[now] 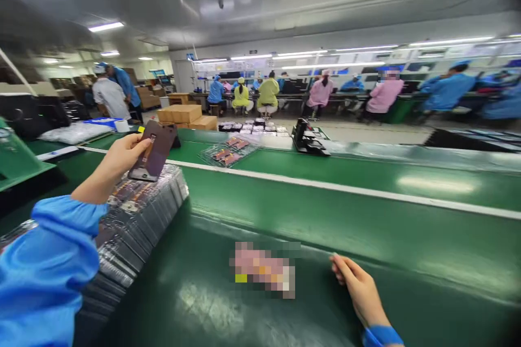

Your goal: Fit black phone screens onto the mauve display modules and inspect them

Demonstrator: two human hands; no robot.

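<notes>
My left hand (124,160) is closed on a phone screen panel (157,146), a flat brownish sheet with a small flex strip, raised and tilted above a tall stack of clear plastic trays (142,222). Similar panels lie in the top tray. My right hand (358,287) hovers over or rests on the dark green mat (211,303), fingers curled together with nothing visible in them. Left of it on the mat lies a pinkish piece (262,268) with orange and yellow spots; its details are blurred out by pixelation.
Beyond a white line, a clear tray of panels (230,152) and a black stand (307,138) sit on the green bench (366,173). Cardboard boxes (185,115) stand behind. Several co-workers sit at a far bench; two people (114,92) stand at the left.
</notes>
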